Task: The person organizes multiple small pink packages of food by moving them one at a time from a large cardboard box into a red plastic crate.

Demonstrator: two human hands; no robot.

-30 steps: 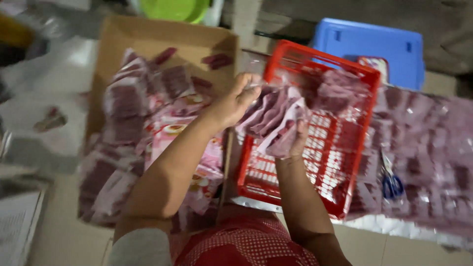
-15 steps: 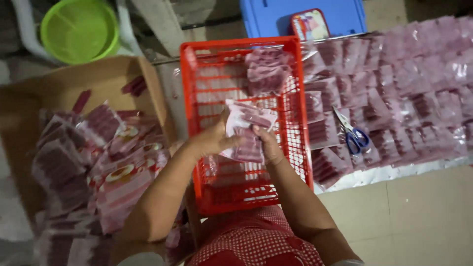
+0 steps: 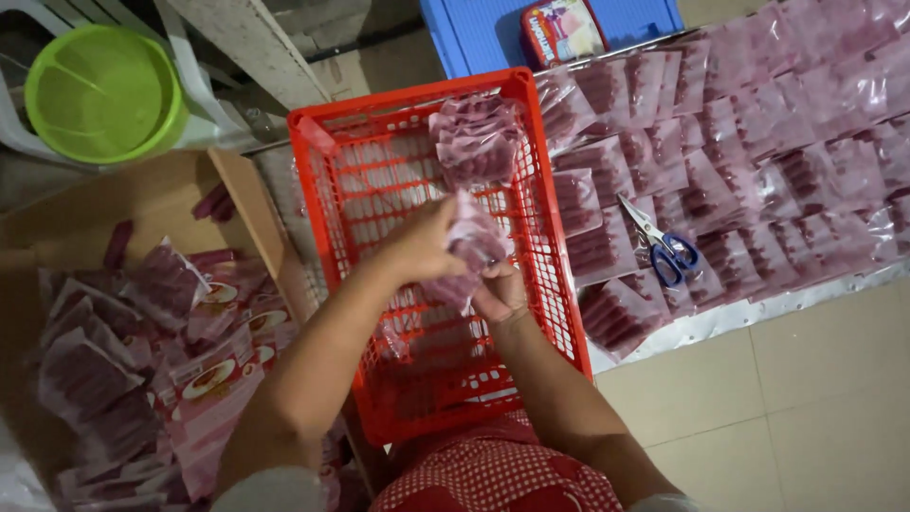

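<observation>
Both hands, left [image 3: 422, 248] and right [image 3: 500, 296], grip 1 pink, clear-plastic sausage packet [image 3: 471, 248] above the red plastic basket [image 3: 322, 204]. Judging by this, a firm 2-handed hold keeps it flat; more packets [image 3: 477, 137] lie just beyond.

Open room just below both hands, over the bare mesh floor of the red plastic lattice basket [image 3: 379, 190]. Blocked beyond the fingers by a heap of clear pink-filled packets [image 3: 474, 137]; hemmed left and right by the basket walls. Farther right, blue-handled scissors [image 3: 664, 248] lying on spread packets; left, a packet-crowded brown cardboard box [image 3: 161, 194].
</observation>
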